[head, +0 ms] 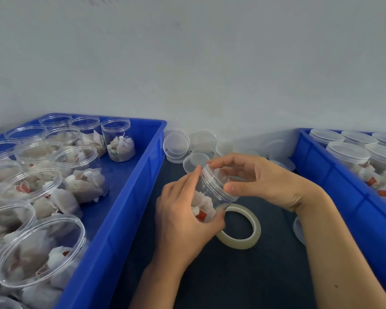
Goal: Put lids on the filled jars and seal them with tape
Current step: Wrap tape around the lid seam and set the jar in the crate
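Left hand (183, 219) grips the clear filled plastic jar (210, 197) tilted, right hand (259, 179) fingers curl round its clear lid (216, 172), seemingly seated: keep it square while twisting.

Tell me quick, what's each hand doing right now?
Left hand: holding the body of the filled jar, fingers curled round it.
Right hand: gripping the lid on that jar's top between thumb and fingers.

Our left hand (183, 221) bare, our right hand (261, 181) bare, no sleeves on our forearms, short nails, a small dark mole on our right forearm
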